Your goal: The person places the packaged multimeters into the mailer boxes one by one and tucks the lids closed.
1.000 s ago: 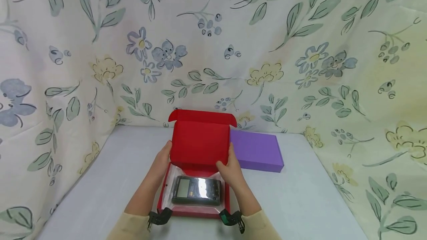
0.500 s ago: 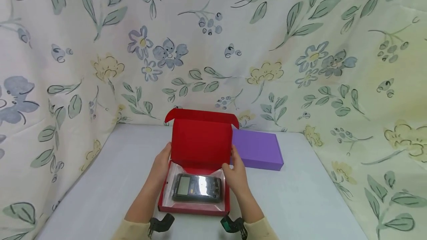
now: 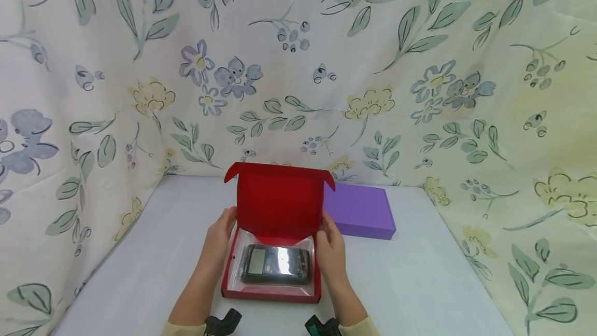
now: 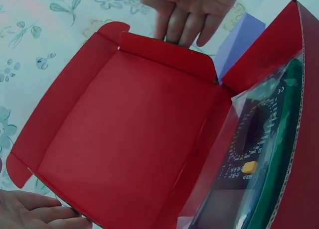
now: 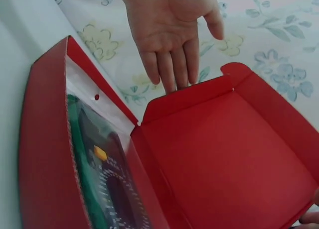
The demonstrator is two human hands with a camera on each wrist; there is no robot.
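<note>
A red cardboard box lies on the table with its lid raised. Inside, in clear plastic, is a digital multimeter with a green edge, a round dial and a yellow HOLD button. My left hand is at the lid's left side. In the right wrist view, the straight fingers of that left hand reach behind the lid's side flap. At the opposite side, my right hand touches the lid; in the left wrist view, its fingertips pass out of sight behind the flap.
A flat purple box lies behind and to the right of the red box, partly covered by the lid. White tabletop extends on both sides. Floral cloth hangs at the back and sides.
The lid has tipped toward me: its top edge is lower, its flap looks wider. My right thumb has moved off the lid's inner face, and both hands have shifted outward slightly.
</note>
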